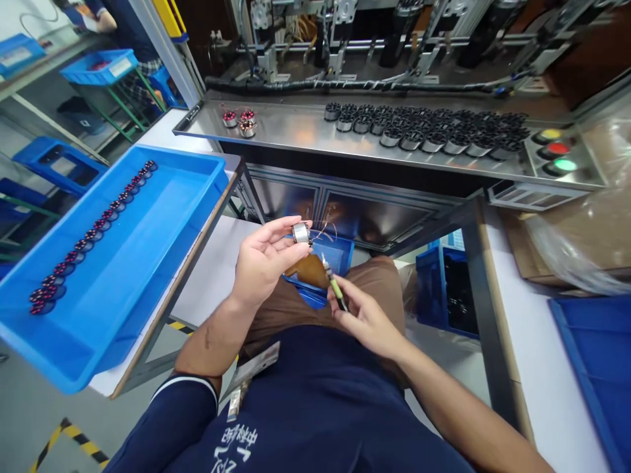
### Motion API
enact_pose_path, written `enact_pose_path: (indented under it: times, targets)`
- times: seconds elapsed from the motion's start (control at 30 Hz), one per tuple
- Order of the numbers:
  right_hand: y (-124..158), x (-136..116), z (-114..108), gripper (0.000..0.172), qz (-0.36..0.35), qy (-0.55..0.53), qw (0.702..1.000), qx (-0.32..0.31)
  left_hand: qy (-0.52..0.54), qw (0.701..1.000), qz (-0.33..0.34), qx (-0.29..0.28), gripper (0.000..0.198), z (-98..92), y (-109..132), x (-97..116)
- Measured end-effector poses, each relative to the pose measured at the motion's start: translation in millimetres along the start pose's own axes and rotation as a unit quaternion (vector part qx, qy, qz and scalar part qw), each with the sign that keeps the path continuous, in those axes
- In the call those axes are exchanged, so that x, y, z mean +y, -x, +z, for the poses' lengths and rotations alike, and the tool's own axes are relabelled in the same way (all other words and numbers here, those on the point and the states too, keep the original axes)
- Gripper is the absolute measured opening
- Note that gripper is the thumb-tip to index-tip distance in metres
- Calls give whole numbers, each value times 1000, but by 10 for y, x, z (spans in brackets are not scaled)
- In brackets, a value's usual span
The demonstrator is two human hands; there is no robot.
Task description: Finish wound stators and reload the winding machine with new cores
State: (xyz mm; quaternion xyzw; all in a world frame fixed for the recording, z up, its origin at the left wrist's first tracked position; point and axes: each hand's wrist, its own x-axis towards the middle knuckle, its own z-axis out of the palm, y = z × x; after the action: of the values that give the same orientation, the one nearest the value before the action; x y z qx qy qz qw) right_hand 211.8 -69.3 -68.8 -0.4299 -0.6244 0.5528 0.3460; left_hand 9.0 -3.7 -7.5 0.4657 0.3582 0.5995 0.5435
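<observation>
Between the thumb and fingers of my left hand (263, 259) is a silver motor stator (300, 232), with thin copper wires (328, 230) sticking out on its right. My right hand (362, 315) grips a small yellow-green and black tool (336, 286), its pale tip pointing up and left. The tool and the stator are apart. Below them, over my lap, a blue bin (340, 255) is partly hidden by a brown-yellow object (309, 270).
A metal ledge (290, 131) ahead bears several dark-topped stators (411, 138), a few red-topped ones (229, 118) and lit buttons (559, 165). At left, a blue tray (162, 203) holds a row of stators (93, 234). A person (125, 33) is at the back left.
</observation>
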Motion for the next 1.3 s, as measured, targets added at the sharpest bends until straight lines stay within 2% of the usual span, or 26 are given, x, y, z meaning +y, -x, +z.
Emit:
enact_pose_path:
  times: [0.1, 0.17, 0.27, 0.33, 0.67, 0.8, 0.93, 1.17, 1.3]
  targets:
    - [-117, -23, -44, 56, -47, 3, 998, 29, -9, 1000, 13, -4, 40, -8, 32, 10]
    - [-133, -91, -62, 60, -115, 25, 992, 44, -9, 1000, 20, -6, 40, -8, 56, 20]
    - [-137, -208, -74, 64, -220, 61, 973, 38, -11, 1000, 22, -9, 38, -1, 88, 31]
    - [-160, -262, -73, 68, -254, 80, 963, 28, -18, 1000, 17, -11, 37, 6, 103, 34]
    - [-229, -303, -25, 70, -266, 125, 955, 35, -32, 999, 9, -16, 35, 16, 140, 44]
    - [-204, -258, -19, 67, -245, 141, 957, 59, -19, 1000, 9, -22, 34, 5, 143, 44]
    - [-190, -229, -32, 65, -215, 145, 964, 56, -11, 999, 14, -27, 33, -5, 139, 54]
    - [-202, -307, -41, 78, -298, 160, 939, 54, -37, 997, 68, -17, 18, 23, 147, 85]
    - [-221, -342, -28, 76, -306, 160, 937, 53, -59, 992, 106, -19, 18, 49, 182, 109]
